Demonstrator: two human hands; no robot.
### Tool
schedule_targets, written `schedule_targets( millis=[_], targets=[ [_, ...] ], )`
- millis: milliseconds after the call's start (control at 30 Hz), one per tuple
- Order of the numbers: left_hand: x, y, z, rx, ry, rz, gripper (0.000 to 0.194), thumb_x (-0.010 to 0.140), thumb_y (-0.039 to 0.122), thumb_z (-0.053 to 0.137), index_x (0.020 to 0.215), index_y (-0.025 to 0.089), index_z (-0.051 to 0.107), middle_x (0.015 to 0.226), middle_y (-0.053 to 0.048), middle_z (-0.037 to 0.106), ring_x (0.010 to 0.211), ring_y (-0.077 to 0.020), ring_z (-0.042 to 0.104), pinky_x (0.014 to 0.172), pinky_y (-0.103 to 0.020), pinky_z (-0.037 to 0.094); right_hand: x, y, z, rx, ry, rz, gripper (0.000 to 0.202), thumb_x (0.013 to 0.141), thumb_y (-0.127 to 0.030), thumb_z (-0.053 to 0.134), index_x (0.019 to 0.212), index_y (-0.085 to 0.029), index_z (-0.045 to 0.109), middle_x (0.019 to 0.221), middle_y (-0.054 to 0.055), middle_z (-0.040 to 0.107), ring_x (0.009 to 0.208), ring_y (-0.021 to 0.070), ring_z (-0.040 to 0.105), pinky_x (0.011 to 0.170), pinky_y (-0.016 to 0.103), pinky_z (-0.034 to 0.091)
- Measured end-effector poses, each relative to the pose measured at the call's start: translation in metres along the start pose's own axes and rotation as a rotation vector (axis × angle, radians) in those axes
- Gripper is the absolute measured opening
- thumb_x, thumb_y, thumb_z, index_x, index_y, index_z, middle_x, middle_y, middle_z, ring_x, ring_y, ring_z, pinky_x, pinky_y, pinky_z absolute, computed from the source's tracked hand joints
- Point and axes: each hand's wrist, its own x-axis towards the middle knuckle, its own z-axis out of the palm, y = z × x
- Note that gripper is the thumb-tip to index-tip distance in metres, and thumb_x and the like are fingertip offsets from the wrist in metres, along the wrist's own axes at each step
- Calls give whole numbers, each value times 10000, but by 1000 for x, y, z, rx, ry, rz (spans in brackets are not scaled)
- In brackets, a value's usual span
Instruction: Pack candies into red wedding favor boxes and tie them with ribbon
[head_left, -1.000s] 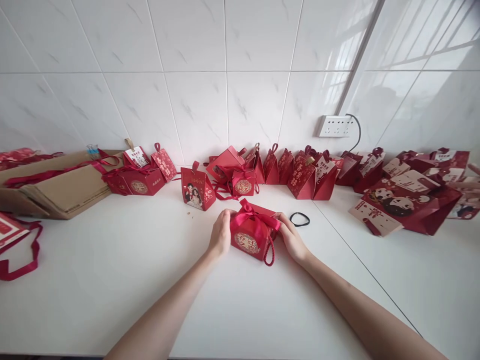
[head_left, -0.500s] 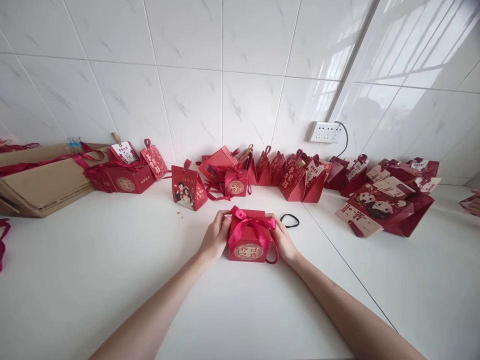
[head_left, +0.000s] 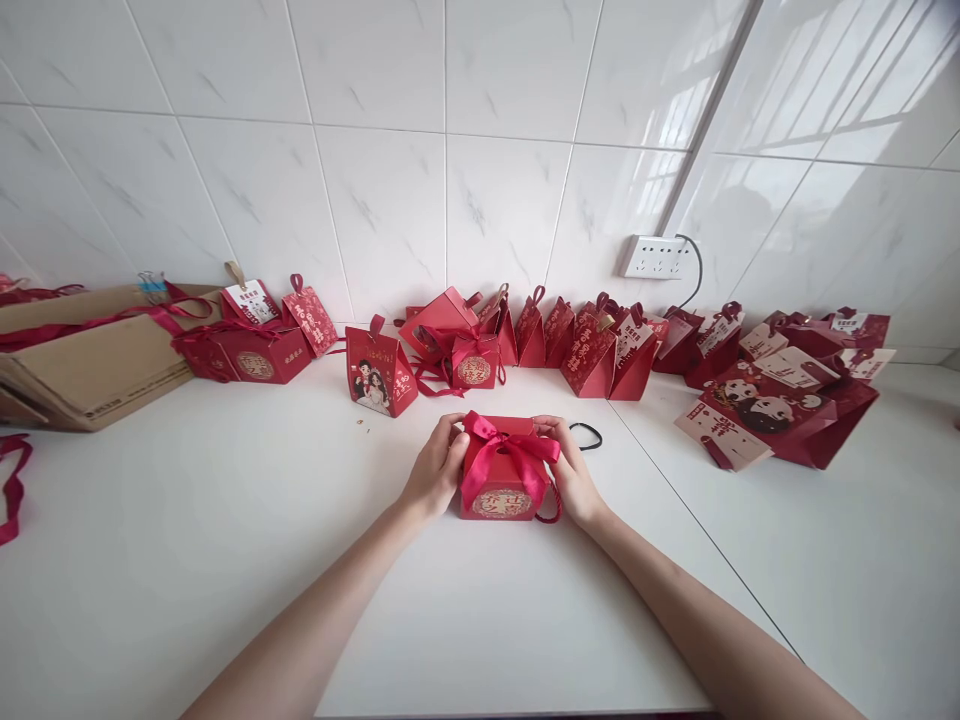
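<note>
A red gift box (head_left: 501, 502) with gold lettering stands upright on the white table (head_left: 450, 620) in front of me. A shiny red ribbon (head_left: 499, 455) is tied in a bow across its top, and a twisted cord handle (head_left: 555, 505) hangs at its right side. My left hand (head_left: 441, 465) wraps round the box's left side, thumb toward the front. On the other side my right hand (head_left: 571, 470) grips the box near the ribbon's end; some of its fingers are hidden behind the box. Just beyond that hand lies a black loop (head_left: 589, 436).
Along the tiled wall stand several red gift boxes (head_left: 589, 355), with a couple-print box (head_left: 381, 375) closer to me. Left is an open cardboard box (head_left: 97, 370) with ribbon over it. At right sits a group of printed boxes (head_left: 795, 400), below a power strip (head_left: 660, 257).
Both hands still hold the gift box, with the right fingers shifted slightly on its top edge. The view has moved a little. A hand at the far right edge is gone from view.
</note>
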Motion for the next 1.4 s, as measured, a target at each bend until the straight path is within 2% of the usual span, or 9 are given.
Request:
schedule_targets(
  millis=[233, 367, 567, 700, 833, 1000, 1133, 1267, 1400],
  targets=[
    [2, 1, -1, 50, 55, 195, 373, 881, 483, 376, 1063, 174, 481, 992, -90, 554, 915, -206, 554, 826, -361, 459, -2, -3, -3, -8, -15, -125, 276, 822, -480, 554, 955, -249, 481, 1014, 59, 581, 909, 221, 565, 782, 355, 457],
    [3, -1, -2, 70, 115, 295, 345, 856, 449, 440, 1079, 186, 463, 1008, -79, 514, 948, -200, 542, 834, -372, 481, -2, -3, -5, -14, -25, -173, 342, 822, -540, 549, 983, -241, 504, 1061, 80, 601, 996, 247, 577, 826, 366, 471],
    [4, 0, -3, 53, 156, 348, 314, 837, 403, 503, 1085, 219, 445, 1094, -83, 479, 1050, -214, 518, 872, -393, 488, -2, 1, -12, -33, -158, -346, 538, 907, -605, 292, 1231, -228, 499, 1256, 106, 540, 1184, 284, 495, 975, 462, 424],
    [4, -1, -3, -12, 133, 372, 359, 830, 380, 533, 1122, 216, 405, 1156, -105, 472, 1118, -231, 495, 933, -422, 450, -6, -2, -10, -172, -198, -384, 497, 900, -507, 446, 1331, -263, 408, 1335, 100, 468, 1222, 273, 464, 951, 428, 467],
    [3, -1, -2, -99, 80, 382, 391, 827, 401, 534, 1144, 214, 402, 1176, -113, 472, 1118, -227, 496, 969, -423, 416, -7, -4, -8, -264, -136, -376, 400, 921, -398, 459, 1295, -259, 426, 1294, 105, 495, 1192, 243, 489, 916, 403, 498],
    [2, 1, -1, -129, 72, 321, 380, 779, 329, 592, 1073, 230, 374, 1243, -120, 456, 1177, -231, 473, 953, -403, 415, -8, -1, -6, -245, -80, -386, 310, 921, -392, 466, 1185, -232, 441, 1281, 130, 508, 1152, 228, 527, 863, 397, 524],
    [0, 4, 1, -117, 74, 287, 395, 727, 259, 631, 976, 230, 326, 1290, -134, 452, 1186, -235, 482, 936, -407, 422, -9, -1, -4, -220, -62, -413, 184, 928, -387, 458, 1016, -228, 436, 1282, 134, 520, 1090, 210, 569, 817, 379, 534],
    [0, 8, 1, -81, 55, 282, 454, 739, 296, 615, 1104, 221, 356, 1267, -129, 474, 1116, -231, 532, 890, -384, 457, -9, -4, -2, -233, -51, -405, 191, 942, -369, 426, 835, -212, 439, 1246, 123, 553, 1058, 205, 583, 793, 357, 531],
    [-1, 10, -2, 25, 7, 263, 453, 781, 319, 562, 1185, 203, 393, 1233, -118, 500, 1100, -238, 534, 933, -396, 434, -8, -5, -3, -235, -54, -425, 164, 942, -339, 428, 839, -213, 446, 1240, 115, 562, 1064, 200, 579, 810, 354, 524]
  ],
)
